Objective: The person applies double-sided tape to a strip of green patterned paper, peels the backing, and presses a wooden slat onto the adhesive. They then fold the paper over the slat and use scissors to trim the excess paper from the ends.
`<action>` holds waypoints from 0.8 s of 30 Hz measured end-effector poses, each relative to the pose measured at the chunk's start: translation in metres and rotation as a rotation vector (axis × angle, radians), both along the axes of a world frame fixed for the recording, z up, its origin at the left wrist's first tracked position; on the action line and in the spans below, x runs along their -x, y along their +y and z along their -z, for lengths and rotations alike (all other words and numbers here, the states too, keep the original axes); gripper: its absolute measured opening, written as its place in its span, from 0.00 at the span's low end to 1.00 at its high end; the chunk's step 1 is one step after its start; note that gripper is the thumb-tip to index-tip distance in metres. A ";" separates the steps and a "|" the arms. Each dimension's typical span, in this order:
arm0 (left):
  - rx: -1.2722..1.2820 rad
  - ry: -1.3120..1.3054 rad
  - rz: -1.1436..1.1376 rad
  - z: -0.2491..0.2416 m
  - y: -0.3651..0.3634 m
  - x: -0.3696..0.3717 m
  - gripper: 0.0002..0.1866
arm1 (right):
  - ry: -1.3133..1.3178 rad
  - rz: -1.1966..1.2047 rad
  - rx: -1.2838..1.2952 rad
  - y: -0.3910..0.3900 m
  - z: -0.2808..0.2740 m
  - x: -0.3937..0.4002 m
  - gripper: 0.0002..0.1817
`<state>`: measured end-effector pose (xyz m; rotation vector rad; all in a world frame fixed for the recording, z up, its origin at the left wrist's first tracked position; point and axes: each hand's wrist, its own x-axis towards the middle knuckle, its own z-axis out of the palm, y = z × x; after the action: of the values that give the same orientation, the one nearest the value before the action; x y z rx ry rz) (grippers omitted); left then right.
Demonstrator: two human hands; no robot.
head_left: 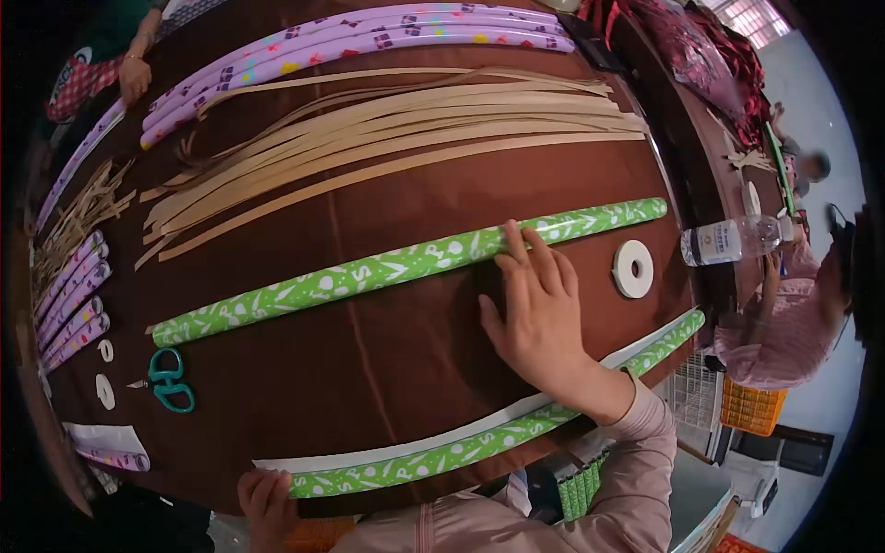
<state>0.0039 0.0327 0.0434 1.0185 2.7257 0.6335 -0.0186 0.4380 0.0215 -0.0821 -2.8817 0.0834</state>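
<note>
A long green roll of patterned wrapping paper (369,277) lies slantwise across the brown table. My right hand (539,323) rests on it right of its middle, fingers stretched out and fingertips touching the paper. Along the front edge lies a second green wrapping paper roll (433,458), partly unrolled, with its white underside showing as a strip. My left hand (267,502) has its fingers closed on the left end of that roll; the thumb side is partly hidden. A white tape roll (633,269) lies right of my right hand. Teal-handled scissors (169,380) lie near the first roll's left end.
Brown paper strips (396,138) spread behind the green roll, with purple rolls (369,41) beyond. More purple rolls (74,304) and small tape rolls (105,392) sit at left. A water bottle (733,241) lies at right. Another person's hand (135,81) is at far left.
</note>
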 end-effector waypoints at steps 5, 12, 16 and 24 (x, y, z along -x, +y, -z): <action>0.038 0.049 -0.011 0.016 -0.012 -0.004 0.16 | 0.019 0.016 0.009 -0.003 0.004 -0.004 0.22; 0.058 0.106 -0.015 0.029 -0.019 -0.003 0.16 | 0.080 0.001 0.003 -0.003 0.008 -0.006 0.21; 0.073 0.121 -0.006 0.030 -0.017 -0.002 0.17 | 0.082 0.023 0.023 -0.005 0.012 -0.008 0.23; 0.099 0.156 0.006 0.032 -0.011 0.005 0.17 | 0.087 0.042 0.049 -0.008 0.014 -0.010 0.23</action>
<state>-0.0006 0.0215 0.0113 1.0942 2.8531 0.4304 -0.0083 0.4298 0.0078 -0.1451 -2.7898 0.1459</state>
